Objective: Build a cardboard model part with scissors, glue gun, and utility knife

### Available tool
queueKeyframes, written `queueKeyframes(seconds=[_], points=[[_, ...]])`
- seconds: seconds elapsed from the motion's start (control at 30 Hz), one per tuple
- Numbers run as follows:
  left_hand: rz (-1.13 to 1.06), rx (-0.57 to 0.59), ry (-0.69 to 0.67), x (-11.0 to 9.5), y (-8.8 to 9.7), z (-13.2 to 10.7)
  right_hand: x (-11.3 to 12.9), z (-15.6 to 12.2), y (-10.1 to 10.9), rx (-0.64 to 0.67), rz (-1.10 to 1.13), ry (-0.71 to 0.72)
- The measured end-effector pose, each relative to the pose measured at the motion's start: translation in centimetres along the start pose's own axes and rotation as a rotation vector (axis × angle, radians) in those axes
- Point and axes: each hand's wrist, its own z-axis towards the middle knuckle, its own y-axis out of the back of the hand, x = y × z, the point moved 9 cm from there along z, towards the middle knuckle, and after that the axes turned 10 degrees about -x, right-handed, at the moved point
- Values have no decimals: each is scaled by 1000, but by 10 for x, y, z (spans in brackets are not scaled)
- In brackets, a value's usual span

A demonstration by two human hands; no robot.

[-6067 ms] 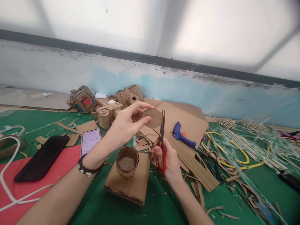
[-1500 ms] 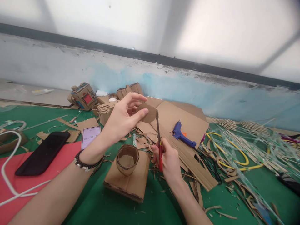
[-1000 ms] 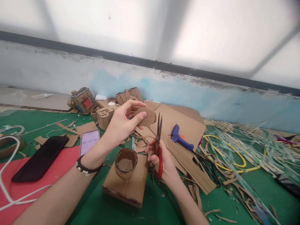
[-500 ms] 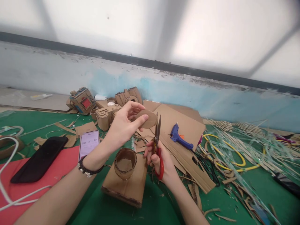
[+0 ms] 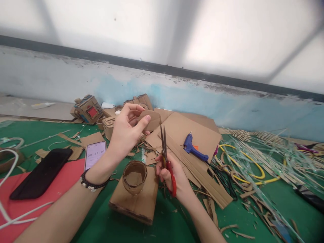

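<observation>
Between the thumb and fingers of my left hand (image 5: 130,126) is a rounded cardboard piece (image 5: 152,120), held up over the table. My right hand (image 5: 174,173) grips red-handled scissors (image 5: 173,182), blades pointing up and slightly parted. The blade tips are close to the right edge of the cardboard piece; whether they touch it I cannot tell. Below both hands lies a flat cardboard box (image 5: 134,207) with an open cardboard ring (image 5: 134,177) standing on its top.
A blue glue gun (image 5: 193,148) lies on cardboard sheets (image 5: 187,126) to the right. Beyond are yellow cable (image 5: 263,173) and thin sticks (image 5: 273,157). On the left are a phone showing a timer (image 5: 95,153), a black phone-like object (image 5: 42,173) and cardboard models (image 5: 88,109).
My left hand has moved left and slightly up with the cardboard piece. The scissors have tilted a little to the left, their blades now off the piece's middle edge.
</observation>
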Motion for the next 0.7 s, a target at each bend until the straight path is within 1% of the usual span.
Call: queueKeyframes(seconds=[0.17,0.3,0.37,0.5,0.57,0.7], points=[[-24,54,20,1,-7,-4,-1,0,0,8,55,-27],[-15,197,32,3,-22,-11,9,2,0,-27,53,-2],[-6,247,27,3,-27,-15,15,2,-1,-40,59,-4],[-2,233,45,6,-26,-15,22,2,-6,-46,79,-43],[-6,234,63,7,-26,-15,25,2,-6,-48,79,-33],[9,296,80,7,-32,-20,29,3,-3,-63,85,0]])
